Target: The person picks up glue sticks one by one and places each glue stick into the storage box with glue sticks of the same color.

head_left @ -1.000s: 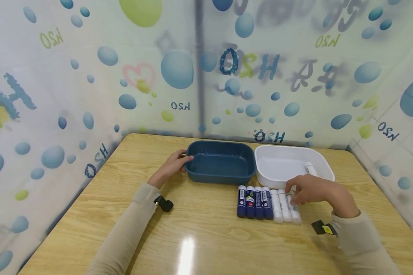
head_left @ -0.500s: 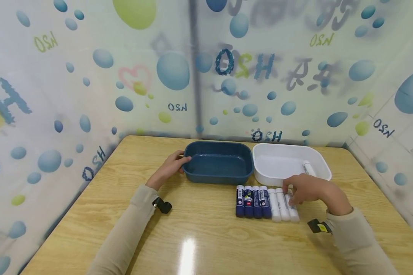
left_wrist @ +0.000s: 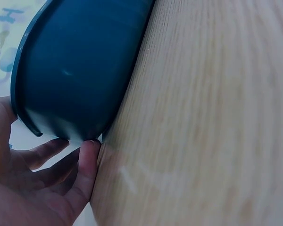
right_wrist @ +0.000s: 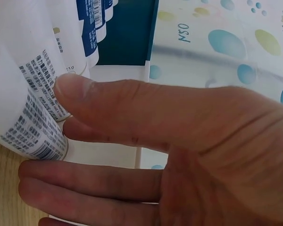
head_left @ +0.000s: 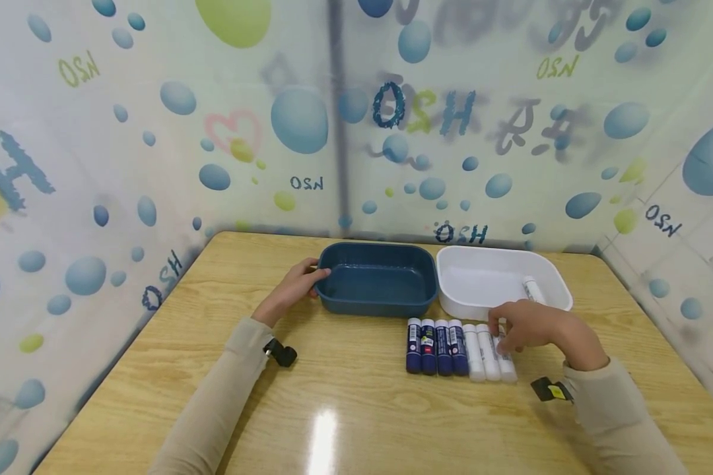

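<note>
In the head view, my left hand (head_left: pixel 294 287) holds the near left end of a dark teal bin (head_left: pixel 377 309), thumb over the rim and fingertips against the outer wall (left_wrist: pixel 80 94). My right hand (head_left: pixel 537 328) is at the right end of a row of glue sticks. Its fingers are extended, with thumb (right_wrist: pixel 80 92) and index tips right at the ends of the rightmost white glue sticks (right_wrist: pixel 37 127). Several dark blue glue sticks (head_left: pixel 429 356) lie to the left of three white ones (head_left: pixel 474 359), side by side.
A white bin (head_left: pixel 469 309) stands against the teal one on its right. One white glue stick (head_left: pixel 531 289) leans inside it at the right. The wooden table (head_left: pixel 368 409) meets a patterned curtain (head_left: pixel 392 198) behind the bins.
The head view has shifted slightly. Both hands, the bins and the glue sticks keep their places.
</note>
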The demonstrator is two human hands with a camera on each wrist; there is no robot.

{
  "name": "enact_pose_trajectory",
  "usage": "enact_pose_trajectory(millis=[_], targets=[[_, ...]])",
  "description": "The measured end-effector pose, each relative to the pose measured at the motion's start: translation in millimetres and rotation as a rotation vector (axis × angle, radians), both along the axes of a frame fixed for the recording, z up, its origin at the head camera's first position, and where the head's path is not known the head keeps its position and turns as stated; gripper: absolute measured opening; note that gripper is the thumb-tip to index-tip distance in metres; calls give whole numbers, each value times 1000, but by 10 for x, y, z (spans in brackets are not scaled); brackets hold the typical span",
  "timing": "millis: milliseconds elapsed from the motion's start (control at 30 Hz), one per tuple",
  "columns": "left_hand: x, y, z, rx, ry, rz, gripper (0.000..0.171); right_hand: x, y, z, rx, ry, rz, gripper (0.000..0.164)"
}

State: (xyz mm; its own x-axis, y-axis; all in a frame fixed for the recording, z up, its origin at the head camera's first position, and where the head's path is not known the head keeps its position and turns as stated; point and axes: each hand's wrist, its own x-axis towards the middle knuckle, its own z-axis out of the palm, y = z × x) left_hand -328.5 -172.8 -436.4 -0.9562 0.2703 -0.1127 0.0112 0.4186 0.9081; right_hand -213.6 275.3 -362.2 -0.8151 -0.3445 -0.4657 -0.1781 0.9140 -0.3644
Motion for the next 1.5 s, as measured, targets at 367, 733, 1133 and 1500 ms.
enact_pose_trajectory(millis=[367, 733, 1133, 1500], targets=[[8, 9, -24, -4, 16, 16, 58, -4, -3, -34, -5, 4, -8, 20], [-7, -5, -20, -3, 18, 7, 61, 30, -84, 6, 49, 31, -20, 23], [11, 2, -15, -5, 8, -1, 59, 45, -109, -29, 93, 35, -59, 29], [-3, -14, -36, -7, 12, 0, 59, 51, -131, -12, 103, 43, -58, 30]])
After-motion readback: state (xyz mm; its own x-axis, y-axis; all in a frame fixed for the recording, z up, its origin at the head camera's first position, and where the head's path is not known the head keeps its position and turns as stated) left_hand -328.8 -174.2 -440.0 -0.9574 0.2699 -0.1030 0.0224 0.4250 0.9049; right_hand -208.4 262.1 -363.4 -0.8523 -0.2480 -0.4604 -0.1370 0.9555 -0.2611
